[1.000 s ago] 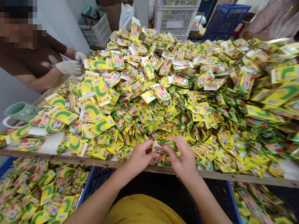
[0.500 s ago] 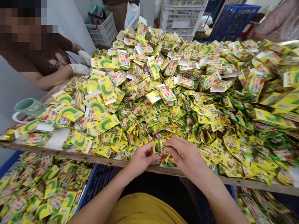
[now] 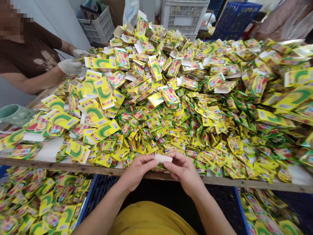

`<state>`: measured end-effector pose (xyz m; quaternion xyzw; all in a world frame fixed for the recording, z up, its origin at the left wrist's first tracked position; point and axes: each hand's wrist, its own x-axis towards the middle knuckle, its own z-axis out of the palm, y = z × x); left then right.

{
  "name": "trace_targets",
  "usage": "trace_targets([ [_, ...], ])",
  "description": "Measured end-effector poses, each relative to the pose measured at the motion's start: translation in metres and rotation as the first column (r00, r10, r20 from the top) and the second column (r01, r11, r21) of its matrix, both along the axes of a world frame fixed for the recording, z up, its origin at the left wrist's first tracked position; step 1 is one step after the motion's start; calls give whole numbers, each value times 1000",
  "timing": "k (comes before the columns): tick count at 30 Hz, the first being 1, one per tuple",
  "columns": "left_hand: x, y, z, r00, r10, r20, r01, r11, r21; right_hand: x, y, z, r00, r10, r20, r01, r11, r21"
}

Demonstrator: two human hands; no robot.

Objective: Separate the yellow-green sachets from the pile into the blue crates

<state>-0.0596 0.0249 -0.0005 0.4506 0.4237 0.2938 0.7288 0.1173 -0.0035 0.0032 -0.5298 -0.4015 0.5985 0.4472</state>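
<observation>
At the front edge of the table, my left hand [image 3: 138,170] and my right hand [image 3: 184,171] face each other with a small carton between them. The carton's white end flap [image 3: 163,159] is turned up toward me. Fingers and thumbs of both hands pinch it from either side, and the rest of the carton is mostly hidden. Just beyond my hands lies a heap of small green and yellow sachets [image 3: 156,125]. Yellow printed cartons [image 3: 99,112], some with open white flaps, are piled at the left and behind.
A wooden table edge [image 3: 97,169] runs in front of me. Below it stand blue crates, one full of filled cartons [image 3: 46,202]. A green mug [image 3: 17,115] sits at the left, near a co-worker's gloved hand [image 3: 69,67]. White crates [image 3: 184,18] stand behind the heap.
My hands have closed in on the carton, whose white flap now shows between them. The view has shifted slightly. The co-worker's gloved hands have also changed position.
</observation>
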Motion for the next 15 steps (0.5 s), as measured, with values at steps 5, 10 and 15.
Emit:
trace_targets([
  [5, 0, 5, 6, 988, 154, 27, -155, 988, 7, -13, 13, 1, 974, -92, 208, 27, 955, 296],
  [10, 3, 7, 2, 957, 256, 136, -235, 960, -155, -9, 20, -4, 973, -91, 213, 31, 963, 269],
  [15, 12, 3, 8, 923, 349, 164, -315, 927, -205, -7, 23, -6, 968, -92, 235, 18, 954, 300],
])
